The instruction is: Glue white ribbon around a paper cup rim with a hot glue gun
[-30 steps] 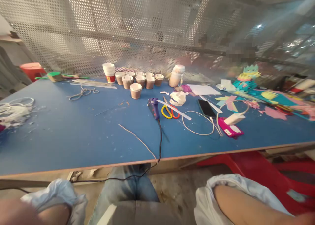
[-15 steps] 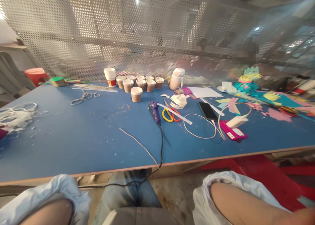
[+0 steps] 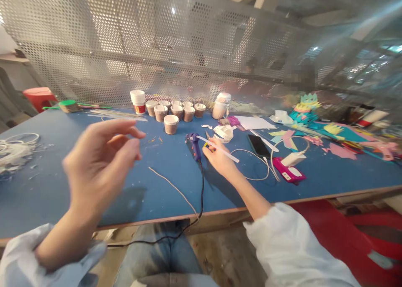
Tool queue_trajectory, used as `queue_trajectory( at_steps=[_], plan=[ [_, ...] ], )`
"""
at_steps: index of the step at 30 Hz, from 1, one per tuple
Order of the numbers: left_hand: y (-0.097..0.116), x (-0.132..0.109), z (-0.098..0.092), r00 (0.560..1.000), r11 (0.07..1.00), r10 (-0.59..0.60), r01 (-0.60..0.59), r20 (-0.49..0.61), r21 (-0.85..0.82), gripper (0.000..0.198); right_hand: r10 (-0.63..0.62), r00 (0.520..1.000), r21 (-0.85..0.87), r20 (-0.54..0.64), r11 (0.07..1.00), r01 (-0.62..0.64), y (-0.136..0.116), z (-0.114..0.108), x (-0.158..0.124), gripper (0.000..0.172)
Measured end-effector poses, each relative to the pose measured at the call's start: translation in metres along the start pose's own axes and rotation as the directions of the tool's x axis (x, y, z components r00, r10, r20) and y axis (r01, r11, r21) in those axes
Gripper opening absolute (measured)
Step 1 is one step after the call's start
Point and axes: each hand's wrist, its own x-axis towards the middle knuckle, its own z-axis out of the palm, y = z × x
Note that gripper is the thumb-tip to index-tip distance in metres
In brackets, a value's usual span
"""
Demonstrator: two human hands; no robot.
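My left hand hangs above the left part of the blue table, fingers curved and apart, holding nothing. At the middle, my right hand reaches over the scissors with yellow and orange handles, which it largely covers; whether it grips them is unclear. Just left of that hand lies a purple glue gun, a white glue stick jutting from it across the right hand. A thin beige cord lies nearer the front edge. Behind, one wrapped paper cup stands in front of several similar cups.
A phone, white cable and pink power strip lie to the right. White cups and a bottle stand at the back. Coloured paper pieces cover the far right; white string is bundled at the left.
Both hands have come into view over the table. The left is raised at the left, and the right has reached to the scissors. The view has shifted slightly.
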Motion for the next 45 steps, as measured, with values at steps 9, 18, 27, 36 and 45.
queue_trajectory(
  at_steps=[9, 18, 27, 36, 45],
  plan=[
    [-0.080, 0.049, 0.022, 0.908, 0.913, -0.223, 0.067, 0.354, 0.402, 0.030, 0.090, 0.981, -0.304, 0.174, 0.952, -0.033, -0.001, 0.055, 0.024, 0.025],
    [-0.164, 0.070, -0.002, 0.809, 0.727, -0.357, -0.074, 0.468, 0.683, 0.038, 0.056, 0.971, -0.304, 0.232, 0.953, 0.017, 0.016, 0.031, 0.030, 0.029],
    [-0.197, 0.054, -0.009, 0.779, 0.666, -0.410, -0.099, 0.474, 0.739, 0.037, 0.041, 0.992, -0.271, 0.123, 0.963, -0.006, 0.018, 0.041, 0.050, 0.032],
    [-0.195, 0.040, -0.020, 0.723, 0.624, -0.440, -0.181, 0.533, 0.760, 0.036, 0.050, 0.990, -0.243, 0.131, 0.970, -0.017, 0.016, 0.049, 0.046, 0.034],
    [-0.197, 0.036, -0.015, 0.697, 0.623, -0.438, -0.219, 0.567, 0.751, 0.037, 0.058, 0.976, -0.231, 0.211, 0.973, -0.008, -0.012, -0.004, 0.000, 0.015]
  ],
)
